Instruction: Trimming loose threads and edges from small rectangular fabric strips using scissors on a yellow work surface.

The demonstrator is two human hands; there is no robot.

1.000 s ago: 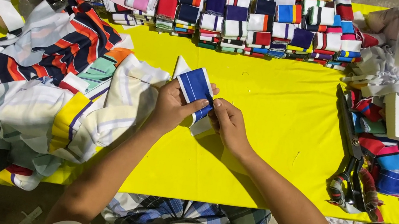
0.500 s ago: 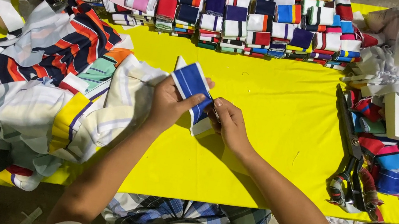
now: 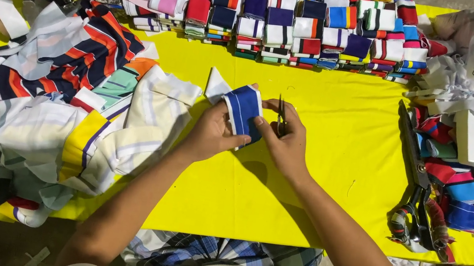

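Left hand (image 3: 211, 132) gripping blue-and-white striped fabric piece (image 3: 243, 109) just above yellow tabletop (image 3: 318, 186) | right hand (image 3: 287, 142) now pinching small dark snips (image 3: 281, 115) at its right edge, unseen half a second ago — trimming likely underway | large shears (image 3: 414, 197) idle right | folded stacks (image 3: 282, 24) along far edge

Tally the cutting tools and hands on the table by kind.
Large shears: 1
Small snips: 1
Hands, left and right: 2
Total: 4
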